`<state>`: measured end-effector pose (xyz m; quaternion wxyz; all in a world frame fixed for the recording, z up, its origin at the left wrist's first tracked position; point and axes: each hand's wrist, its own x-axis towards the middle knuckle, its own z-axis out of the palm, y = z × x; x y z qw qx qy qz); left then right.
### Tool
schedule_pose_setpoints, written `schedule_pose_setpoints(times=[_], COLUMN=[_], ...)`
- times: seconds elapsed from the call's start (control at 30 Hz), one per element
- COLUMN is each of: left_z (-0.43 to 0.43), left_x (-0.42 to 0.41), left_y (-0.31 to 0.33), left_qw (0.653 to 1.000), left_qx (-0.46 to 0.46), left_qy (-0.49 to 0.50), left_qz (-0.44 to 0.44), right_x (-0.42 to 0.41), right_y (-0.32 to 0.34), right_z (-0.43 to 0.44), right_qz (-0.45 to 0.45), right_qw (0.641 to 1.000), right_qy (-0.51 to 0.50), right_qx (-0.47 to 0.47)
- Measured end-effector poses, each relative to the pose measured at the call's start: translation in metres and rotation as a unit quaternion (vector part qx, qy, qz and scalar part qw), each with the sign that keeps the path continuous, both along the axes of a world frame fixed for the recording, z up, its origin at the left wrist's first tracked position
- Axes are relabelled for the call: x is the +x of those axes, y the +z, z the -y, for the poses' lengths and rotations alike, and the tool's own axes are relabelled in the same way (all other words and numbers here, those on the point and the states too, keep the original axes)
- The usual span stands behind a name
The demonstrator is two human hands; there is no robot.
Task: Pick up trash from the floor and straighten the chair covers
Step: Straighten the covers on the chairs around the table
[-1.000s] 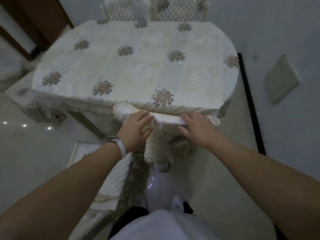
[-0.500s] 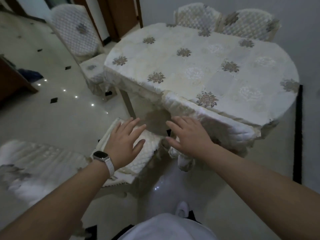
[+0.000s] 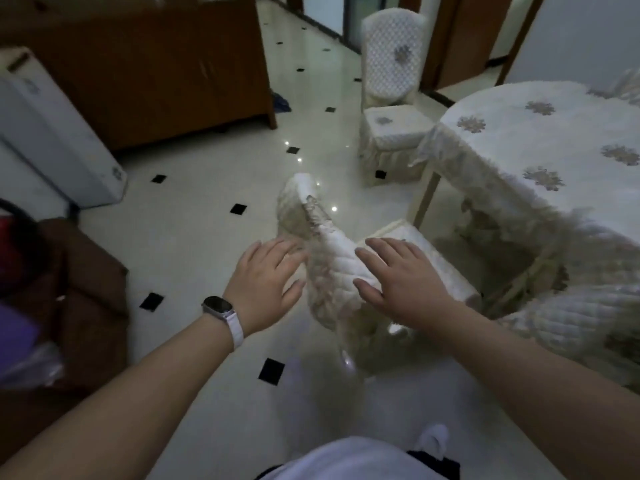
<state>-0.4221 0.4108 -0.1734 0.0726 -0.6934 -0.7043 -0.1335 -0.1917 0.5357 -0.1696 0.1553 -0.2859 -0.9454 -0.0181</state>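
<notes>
Dim room, motion blur throughout. Both arms stretched forward over the floor.

Left hand flat, fingers straight and spread apart, nothing gripped. Fingertips at the left face of the chair cover; contact too blurred to call. Watch with white strap on the left wrist.

Right hand also flat, fingers straight and apart, thumb out. Laid against the cover's right face, no pinch, no curl.

Cover is cream quilted fabric with a frilly edge, draped over a chair back seen edge-on. Upright between the two hands, top corner poking up beyond the fingertips, skirt hanging down toward the floor below the wrists.

Seat of that chair just right of the right hand, beside the table. Table at right under a cream floral cloth.

Second chair, covered, beyond the table's far-left edge, well apart from the hands. Third chair, quilted, at lower right by the table.

Brown cabinet top left. White appliance at the left edge. White shoe at the bottom.
</notes>
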Motion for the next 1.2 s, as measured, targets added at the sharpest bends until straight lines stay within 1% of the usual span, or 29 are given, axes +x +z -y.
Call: schedule_pose_setpoints(times=[0.1,0.23,0.37,0.53,0.7,0.83,1.03,1.2], left_z=[0.06,0.109,0.127,0.124,0.086,0.025,-0.077,-0.138], left_x=[-0.043,-0.088,-0.118,-0.156,-0.214,-0.263,-0.318,-0.335], left_y=[-0.001,-0.002,-0.005,-0.015,-0.026,-0.02,0.003,0.005], left_qw=[0.998,0.996,0.991,0.989,0.99,0.992,0.997,0.999], left_qx=[0.008,0.021,0.055,0.075,0.068,0.051,0.052,0.053], left_qy=[0.057,0.089,0.122,0.129,0.127,0.118,0.051,-0.011], left_qz=[0.015,0.016,0.025,0.016,0.0,0.005,-0.011,0.0], right_x=[-0.061,-0.121,-0.162,-0.215,-0.271,-0.314,-0.355,-0.362], right_y=[0.005,0.01,0.01,0.005,-0.009,-0.011,-0.003,0.002], right_z=[0.038,0.066,0.075,0.063,0.024,-0.033,-0.113,-0.151], right_qz=[-0.006,0.018,0.031,0.043,0.057,0.045,0.02,0.037], right_qw=[0.999,0.996,0.992,0.989,0.988,0.992,0.998,0.999], right_qy=[0.043,0.09,0.122,0.143,0.146,0.118,0.062,0.012], right_qx=[0.005,0.002,0.014,0.008,0.0,-0.01,-0.021,-0.028])
